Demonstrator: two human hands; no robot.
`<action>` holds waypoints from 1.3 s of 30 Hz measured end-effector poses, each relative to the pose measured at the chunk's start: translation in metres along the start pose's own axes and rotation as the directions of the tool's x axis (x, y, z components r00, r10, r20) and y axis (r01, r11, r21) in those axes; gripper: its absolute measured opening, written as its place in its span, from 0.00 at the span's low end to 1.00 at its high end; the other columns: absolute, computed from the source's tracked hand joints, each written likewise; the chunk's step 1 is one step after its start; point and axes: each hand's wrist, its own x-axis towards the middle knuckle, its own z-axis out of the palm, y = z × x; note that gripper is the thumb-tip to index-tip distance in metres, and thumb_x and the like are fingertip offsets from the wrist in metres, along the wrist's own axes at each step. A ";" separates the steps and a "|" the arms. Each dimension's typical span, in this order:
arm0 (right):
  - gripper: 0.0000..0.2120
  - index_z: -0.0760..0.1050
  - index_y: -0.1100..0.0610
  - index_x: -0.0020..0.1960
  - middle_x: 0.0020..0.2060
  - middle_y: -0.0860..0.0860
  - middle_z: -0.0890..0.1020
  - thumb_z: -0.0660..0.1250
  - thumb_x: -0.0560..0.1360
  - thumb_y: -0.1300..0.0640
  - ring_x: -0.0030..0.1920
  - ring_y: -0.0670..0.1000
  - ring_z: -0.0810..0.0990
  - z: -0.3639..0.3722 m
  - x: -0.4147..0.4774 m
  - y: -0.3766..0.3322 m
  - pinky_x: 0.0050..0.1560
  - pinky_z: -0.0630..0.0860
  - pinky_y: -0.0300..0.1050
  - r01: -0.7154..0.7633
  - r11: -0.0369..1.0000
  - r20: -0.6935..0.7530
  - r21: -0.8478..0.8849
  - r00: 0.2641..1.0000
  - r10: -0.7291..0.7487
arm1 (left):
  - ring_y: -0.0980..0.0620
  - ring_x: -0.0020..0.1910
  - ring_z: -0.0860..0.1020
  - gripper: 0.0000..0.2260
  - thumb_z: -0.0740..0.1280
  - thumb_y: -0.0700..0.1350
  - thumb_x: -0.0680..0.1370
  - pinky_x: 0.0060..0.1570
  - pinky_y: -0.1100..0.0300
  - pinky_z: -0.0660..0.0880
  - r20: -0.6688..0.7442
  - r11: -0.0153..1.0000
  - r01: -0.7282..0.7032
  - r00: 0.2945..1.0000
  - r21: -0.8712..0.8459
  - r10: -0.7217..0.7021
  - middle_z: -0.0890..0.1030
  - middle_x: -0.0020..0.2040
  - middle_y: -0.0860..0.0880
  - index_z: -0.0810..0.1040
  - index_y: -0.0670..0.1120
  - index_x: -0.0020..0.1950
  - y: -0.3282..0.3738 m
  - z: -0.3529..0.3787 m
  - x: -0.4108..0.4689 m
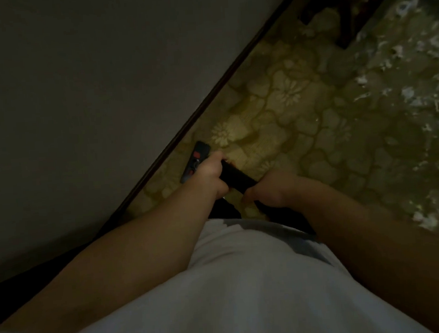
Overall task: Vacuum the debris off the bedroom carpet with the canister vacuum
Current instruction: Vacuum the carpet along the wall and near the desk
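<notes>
The room is dim. My left hand grips the upper end of a black vacuum wand, near a dark handle part with a red button. My right hand holds the same black wand lower down, its fingers curled round it. The yellow-green flowered carpet runs ahead of me. White debris lies scattered over the carpet at the right. The vacuum's nozzle and canister are hidden from view.
A plain grey wall with a dark skirting strip runs diagonally along the left of the carpet. Dark furniture stands at the top right. My white shirt fills the lower view.
</notes>
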 end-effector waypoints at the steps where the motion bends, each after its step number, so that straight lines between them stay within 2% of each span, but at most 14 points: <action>1: 0.19 0.81 0.62 0.54 0.45 0.58 0.86 0.78 0.74 0.48 0.40 0.57 0.85 -0.008 -0.004 0.014 0.39 0.82 0.47 -0.006 1.000 -0.006 0.015 1.000 0.006 | 0.50 0.36 0.76 0.03 0.65 0.41 0.78 0.35 0.52 0.75 0.008 1.000 0.010 1.000 0.022 -0.010 0.76 0.39 0.46 0.74 0.43 0.44 -0.008 0.014 -0.001; 3: 0.17 0.80 0.62 0.50 0.43 0.58 0.86 0.77 0.74 0.48 0.39 0.58 0.86 -0.024 -0.012 0.045 0.39 0.83 0.49 -0.017 0.999 -0.013 0.049 1.000 0.018 | 0.50 0.34 0.75 0.06 0.65 0.41 0.78 0.34 0.52 0.73 0.016 0.997 0.011 1.000 0.077 -0.012 0.75 0.37 0.46 0.72 0.43 0.41 -0.027 0.045 -0.002; 5: 0.15 0.79 0.60 0.48 0.41 0.57 0.85 0.76 0.76 0.48 0.37 0.57 0.86 -0.044 -0.023 0.078 0.37 0.81 0.46 -0.019 0.997 -0.025 0.071 0.999 0.021 | 0.49 0.33 0.74 0.06 0.65 0.40 0.77 0.34 0.52 0.73 0.038 0.994 0.009 0.999 0.112 -0.014 0.74 0.36 0.46 0.72 0.44 0.40 -0.048 0.080 -0.007; 8: 0.16 0.79 0.58 0.49 0.47 0.58 0.86 0.76 0.75 0.46 0.47 0.58 0.87 -0.084 -0.041 0.132 0.48 0.83 0.50 -0.028 0.995 -0.047 0.095 0.998 0.032 | 0.49 0.33 0.74 0.05 0.65 0.40 0.77 0.34 0.52 0.74 0.064 0.987 0.001 0.998 0.160 -0.012 0.74 0.35 0.46 0.72 0.44 0.42 -0.080 0.143 -0.014; 10: 0.15 0.79 0.58 0.49 0.47 0.58 0.87 0.77 0.75 0.47 0.45 0.58 0.87 -0.117 -0.058 0.179 0.50 0.84 0.51 -0.042 0.984 -0.069 0.172 0.996 0.054 | 0.49 0.33 0.74 0.05 0.65 0.40 0.78 0.35 0.52 0.74 0.105 0.978 0.001 0.994 0.208 -0.023 0.74 0.35 0.46 0.72 0.43 0.43 -0.108 0.199 -0.021; 14: 0.11 0.80 0.62 0.48 0.38 0.58 0.85 0.75 0.77 0.54 0.33 0.56 0.83 -0.164 -0.093 0.288 0.35 0.80 0.44 -0.065 0.906 -0.127 0.419 0.984 0.129 | 0.49 0.35 0.75 0.04 0.66 0.42 0.78 0.34 0.51 0.73 0.154 0.896 -0.016 0.986 0.444 -0.059 0.75 0.37 0.47 0.73 0.44 0.51 -0.179 0.313 -0.036; 20: 0.11 0.80 0.63 0.51 0.41 0.60 0.85 0.75 0.74 0.56 0.34 0.58 0.83 -0.161 -0.128 0.418 0.41 0.82 0.50 -0.037 0.690 -0.181 0.723 0.953 0.241 | 0.48 0.39 0.76 0.05 0.65 0.45 0.81 0.36 0.50 0.74 0.238 0.670 -0.094 0.963 0.737 -0.127 0.78 0.40 0.46 0.75 0.43 0.53 -0.289 0.421 -0.061; 24: 0.11 0.79 0.62 0.50 0.41 0.60 0.86 0.74 0.74 0.55 0.36 0.59 0.84 -0.138 -0.149 0.478 0.43 0.83 0.52 -0.010 0.515 -0.188 0.857 0.925 0.330 | 0.50 0.38 0.77 0.04 0.66 0.43 0.82 0.33 0.52 0.73 0.258 0.459 -0.159 0.953 0.874 -0.161 0.78 0.41 0.46 0.75 0.43 0.54 -0.361 0.462 -0.074; 26: 0.10 0.78 0.60 0.49 0.42 0.59 0.85 0.74 0.74 0.55 0.39 0.58 0.84 -0.126 -0.160 0.503 0.42 0.81 0.51 0.019 0.418 -0.193 0.908 0.905 0.379 | 0.50 0.36 0.77 0.04 0.68 0.42 0.81 0.33 0.53 0.75 0.261 0.350 -0.174 0.941 0.921 -0.217 0.77 0.40 0.46 0.76 0.43 0.54 -0.397 0.478 -0.080; 29: 0.14 0.79 0.58 0.53 0.46 0.57 0.82 0.75 0.74 0.50 0.44 0.56 0.82 -0.110 -0.177 0.536 0.42 0.77 0.46 0.048 0.299 -0.187 0.953 0.870 0.456 | 0.50 0.34 0.75 0.05 0.69 0.40 0.80 0.42 0.54 0.76 0.257 0.170 -0.212 0.913 0.962 -0.317 0.76 0.38 0.47 0.76 0.43 0.44 -0.450 0.497 -0.090; 32: 0.15 0.79 0.58 0.56 0.47 0.58 0.82 0.76 0.74 0.51 0.43 0.57 0.82 -0.099 -0.191 0.561 0.39 0.77 0.45 0.068 0.135 -0.129 0.988 0.849 0.512 | 0.50 0.36 0.74 0.07 0.66 0.38 0.80 0.50 0.53 0.73 0.232 0.023 -0.242 0.896 0.970 -0.379 0.75 0.36 0.46 0.74 0.42 0.42 -0.496 0.511 -0.096; 34: 0.12 0.78 0.57 0.51 0.45 0.58 0.82 0.76 0.74 0.52 0.41 0.57 0.82 -0.095 -0.198 0.573 0.37 0.76 0.44 0.076 0.056 -0.094 0.996 0.832 0.547 | 0.51 0.36 0.74 0.06 0.65 0.37 0.80 0.50 0.54 0.74 0.208 -0.040 -0.248 0.881 0.968 -0.425 0.76 0.36 0.47 0.74 0.41 0.42 -0.520 0.517 -0.097; 36: 0.12 0.76 0.55 0.48 0.46 0.57 0.82 0.77 0.73 0.51 0.43 0.56 0.82 -0.096 -0.200 0.585 0.41 0.77 0.46 0.074 0.005 -0.063 0.997 0.812 0.580 | 0.51 0.35 0.74 0.08 0.64 0.38 0.80 0.47 0.55 0.75 0.192 -0.090 -0.262 0.864 0.961 -0.465 0.76 0.35 0.47 0.74 0.42 0.41 -0.539 0.527 -0.094; 39: 0.14 0.76 0.54 0.49 0.47 0.57 0.82 0.76 0.71 0.48 0.44 0.57 0.83 -0.115 -0.197 0.603 0.40 0.77 0.45 0.063 -0.048 -0.020 0.997 0.786 0.617 | 0.50 0.35 0.74 0.10 0.64 0.39 0.80 0.44 0.55 0.75 0.142 -0.187 -0.263 0.859 0.946 -0.491 0.76 0.33 0.48 0.74 0.42 0.39 -0.562 0.554 -0.090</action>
